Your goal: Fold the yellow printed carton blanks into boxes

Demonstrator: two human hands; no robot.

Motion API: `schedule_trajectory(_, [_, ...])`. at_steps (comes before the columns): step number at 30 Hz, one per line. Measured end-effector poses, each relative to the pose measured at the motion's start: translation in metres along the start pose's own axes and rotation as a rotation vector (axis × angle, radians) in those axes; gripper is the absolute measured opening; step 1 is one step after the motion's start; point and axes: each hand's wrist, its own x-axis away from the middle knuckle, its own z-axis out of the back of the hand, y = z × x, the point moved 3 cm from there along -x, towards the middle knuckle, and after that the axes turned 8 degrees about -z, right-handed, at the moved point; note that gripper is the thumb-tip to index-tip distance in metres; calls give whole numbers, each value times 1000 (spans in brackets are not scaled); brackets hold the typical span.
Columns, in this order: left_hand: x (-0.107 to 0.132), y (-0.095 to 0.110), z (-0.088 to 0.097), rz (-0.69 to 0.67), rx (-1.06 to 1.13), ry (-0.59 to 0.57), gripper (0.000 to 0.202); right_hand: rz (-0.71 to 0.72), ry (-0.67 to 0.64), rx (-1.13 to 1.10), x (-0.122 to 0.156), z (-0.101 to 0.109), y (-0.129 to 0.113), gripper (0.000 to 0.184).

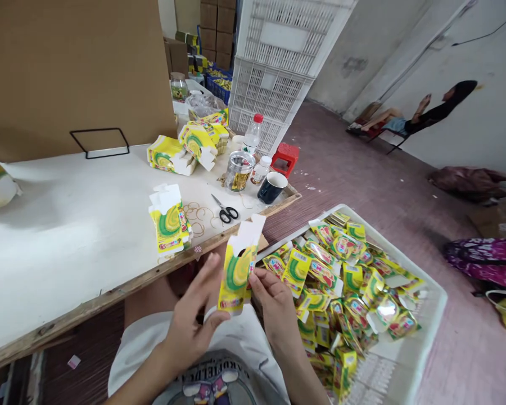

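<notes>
A yellow and green printed carton (237, 275), its white flaps standing up at the top, is held above my lap. My right hand (274, 301) pinches its right edge between thumb and fingers. Just left of the carton is my left hand (194, 315), fingers stretched out and apart; its thumb reaches near the carton's lower corner, and I cannot tell whether it touches. On the white table (76, 242) in front lies a stack of flat cartons (168, 222). Many similar small cartons (316, 270) fill a white plastic crate (432, 315) at my right.
Black scissors (227, 214) and rubber bands (197, 214) lie near the table edge. Behind them stand a dark mug (272, 188), a jar (239, 171) and a red-capped bottle (253, 135). Stacked white crates (270, 73) rise beyond. A person (430, 115) sits by the wall.
</notes>
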Motion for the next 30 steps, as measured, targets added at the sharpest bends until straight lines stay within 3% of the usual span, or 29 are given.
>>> schedule_trajectory(2, [0,-10,-1,337,344,130,56,-12,-9,-9,4,-1,6,32])
schedule_trajectory(3, [-1,-13,-4,484,530,136,55,-20,-14,-15,6,-4,10,32])
schedule_trajectory(5, [-2,-15,-10,700,828,67,53,-33,-24,-21,10,-9,18,31])
schedule_trajectory(7, [-2,-15,-12,798,966,19,54,-42,-26,-17,12,-12,24,28])
schedule_trajectory(14, [4,-25,-13,825,810,181,45,-32,10,86,17,-12,27,30])
schedule_trajectory(22, [5,-29,-18,782,577,147,43,15,29,224,19,-12,26,33])
schedule_trajectory(26, [4,-26,-19,758,475,189,36,47,90,263,20,-9,25,30])
schedule_trajectory(30, [3,-19,-13,698,366,205,60,141,117,286,21,-3,19,28])
